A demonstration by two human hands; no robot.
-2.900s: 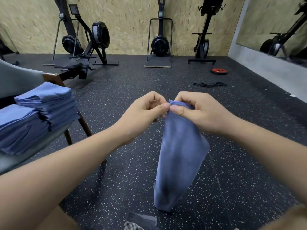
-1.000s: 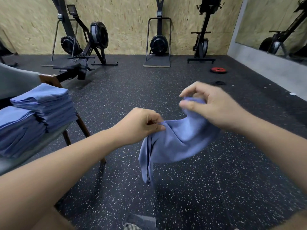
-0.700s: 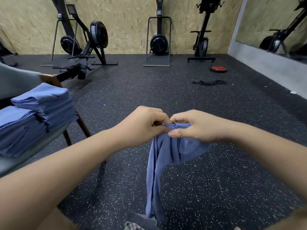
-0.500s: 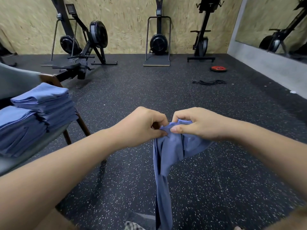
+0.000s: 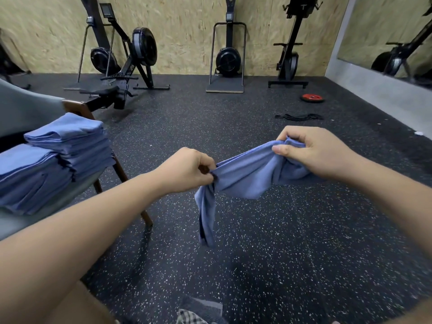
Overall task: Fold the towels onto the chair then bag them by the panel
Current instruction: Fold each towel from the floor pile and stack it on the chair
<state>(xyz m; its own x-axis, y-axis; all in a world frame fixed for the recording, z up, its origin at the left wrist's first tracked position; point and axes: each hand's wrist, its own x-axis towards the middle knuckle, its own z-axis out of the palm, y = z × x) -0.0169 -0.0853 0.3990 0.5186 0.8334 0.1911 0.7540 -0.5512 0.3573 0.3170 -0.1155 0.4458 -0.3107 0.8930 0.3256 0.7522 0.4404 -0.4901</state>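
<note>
Towel (image 5: 247, 176) is mid-frame, in the air over the floor (image 5: 257, 265), strung between both hands. Not on the chair yet.

Left hand (image 5: 187, 169) pinches one bunched edge, fingers curled tight on the cloth. A loose tail hangs down below it. Right hand (image 5: 313, 150), higher and further right in frame, grips the other end: thumb on top, fingers wrapped round a wad of fabric. The span between them sags a little.

Handling, my read:
- Thin, light, fully limp cloth with no stiffness. It drapes and twists wherever it's unsupported.
- Not fragile, not slippery. A fingertip pinch is enough.
- Both grips are on bunched fabric, not clean corners, so a fold from here likely comes out skewed.
- Better hold: two adjacent corners of one edge, with the rest hanging flat.
- The twisted tail probably needs shaking out first.

Counts:
- One loose towel.
- One chair (image 5: 23, 108), at left of frame.
- Two stacks of folded towels on its seat: taller stack (image 5: 70, 141) higher in frame, lower stack (image 5: 30, 178) below-left, touching it. Several layers each; exact count not readable.
- No bag I can identify.
- One grey and checked item (image 5: 198, 312) at the bottom edge, cut off. Can't tell what it is.
- At least four exercise machines (image 5: 228, 57) along the wood wall (image 5: 187, 31) at top.
- One red plate (image 5: 312, 98) and one black strap (image 5: 299, 117) on the floor, upper right.
</note>
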